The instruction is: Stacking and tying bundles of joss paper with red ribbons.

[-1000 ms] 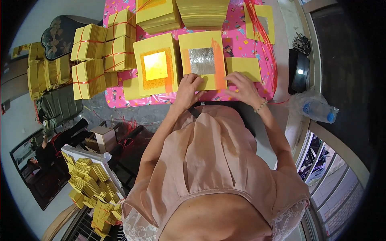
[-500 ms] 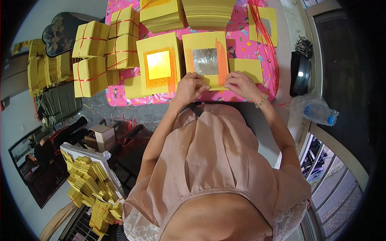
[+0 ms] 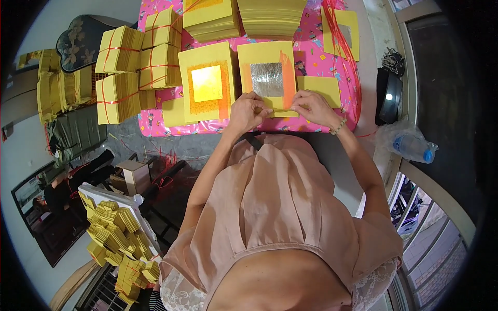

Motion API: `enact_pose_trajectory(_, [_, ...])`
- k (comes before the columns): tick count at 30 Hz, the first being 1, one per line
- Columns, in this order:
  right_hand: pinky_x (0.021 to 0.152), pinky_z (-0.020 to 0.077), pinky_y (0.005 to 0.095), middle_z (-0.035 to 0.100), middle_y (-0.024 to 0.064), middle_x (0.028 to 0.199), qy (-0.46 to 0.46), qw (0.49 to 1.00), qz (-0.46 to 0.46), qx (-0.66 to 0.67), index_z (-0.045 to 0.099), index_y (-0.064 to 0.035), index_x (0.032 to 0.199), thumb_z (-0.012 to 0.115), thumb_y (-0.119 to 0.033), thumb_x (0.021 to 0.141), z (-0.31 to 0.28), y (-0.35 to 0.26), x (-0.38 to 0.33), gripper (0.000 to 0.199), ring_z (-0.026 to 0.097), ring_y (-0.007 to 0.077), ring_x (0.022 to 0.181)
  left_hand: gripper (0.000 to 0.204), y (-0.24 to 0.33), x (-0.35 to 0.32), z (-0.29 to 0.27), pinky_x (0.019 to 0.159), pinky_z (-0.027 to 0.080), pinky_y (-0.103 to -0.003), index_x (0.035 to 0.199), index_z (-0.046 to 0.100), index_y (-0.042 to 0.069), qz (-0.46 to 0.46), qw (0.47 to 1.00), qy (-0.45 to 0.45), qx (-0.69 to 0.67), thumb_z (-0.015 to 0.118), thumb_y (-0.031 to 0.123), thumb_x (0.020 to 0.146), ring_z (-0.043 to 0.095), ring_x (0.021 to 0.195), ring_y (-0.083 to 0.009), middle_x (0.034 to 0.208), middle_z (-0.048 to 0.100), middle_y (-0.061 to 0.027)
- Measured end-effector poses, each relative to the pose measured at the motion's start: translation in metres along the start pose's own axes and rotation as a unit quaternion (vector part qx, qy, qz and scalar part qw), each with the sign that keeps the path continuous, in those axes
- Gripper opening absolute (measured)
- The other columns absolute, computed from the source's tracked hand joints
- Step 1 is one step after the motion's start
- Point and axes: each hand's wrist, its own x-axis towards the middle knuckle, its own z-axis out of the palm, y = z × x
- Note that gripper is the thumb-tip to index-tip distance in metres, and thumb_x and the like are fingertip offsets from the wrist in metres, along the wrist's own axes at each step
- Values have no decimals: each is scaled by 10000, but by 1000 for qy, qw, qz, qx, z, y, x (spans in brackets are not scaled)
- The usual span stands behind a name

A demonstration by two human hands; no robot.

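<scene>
A stack of yellow paper sheets with a silver foil square point(image 3: 268, 79) lies on the pink patterned table cover point(image 3: 311, 54). My left hand point(image 3: 249, 110) pinches its near edge at the left. My right hand point(image 3: 311, 106), with a bead bracelet at the wrist, grips the same near edge at the right. The near edge of the top sheet looks lifted or folded between my fingers. To the left lies a second stack of yellow sheets with a gold foil square point(image 3: 207, 83).
Bundles of yellow paper tied with red string point(image 3: 137, 65) crowd the left of the table. More stacks point(image 3: 244, 18) sit at the far side. Folded yellow pieces fill a box point(image 3: 116, 236) on the floor. A plastic bottle point(image 3: 412, 145) and a black device point(image 3: 389, 96) lie right.
Both hands moved from resting on the silver-foil sheet's near corners to pinching its near edge together, drawing closer to each other. The view shifted slightly.
</scene>
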Motion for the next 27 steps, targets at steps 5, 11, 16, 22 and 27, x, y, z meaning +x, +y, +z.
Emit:
enact_pose_trajectory(5, [720,490,386,621,88,880,-3,1000,10,-4,683,-3,829,671,-168,853,1,2,-1,167,622,276,791,194,-4,0,3,792,515,-365,850,778,100,-10,1000,-1,-5,768,264,746,628,903,-266,937,674,-84])
enact_pose_trajectory(11, [720,491,382,620,87,880,0,1000,15,5,684,-5,829,670,-161,848,2,1,0,157,622,272,792,189,0,1,0,799,513,-365,846,780,103,-20,1000,-9,-6,766,264,748,628,910,-264,947,672,-83])
enact_pose_trajectory(16, [717,493,376,616,85,887,11,1000,-8,-8,682,-14,840,673,-166,842,2,4,-1,152,620,270,794,180,1,2,0,794,516,-364,838,777,99,-20,1000,-11,-1,768,255,748,632,903,-261,941,673,-79])
enact_pose_trajectory(22, [820,468,409,607,60,949,50,986,-52,-152,661,-69,920,682,-205,825,3,-25,-4,167,582,263,966,149,-6,2,2,741,524,-389,773,767,120,6,1000,29,-8,776,261,729,643,845,-275,867,676,-75])
enact_pose_trajectory(27, [812,472,400,631,81,928,63,975,-119,-176,629,-73,910,660,-182,836,12,-9,1,135,607,275,917,193,-1,6,-6,721,535,-391,799,753,96,-31,999,-19,-26,773,279,740,662,816,-281,872,682,-90])
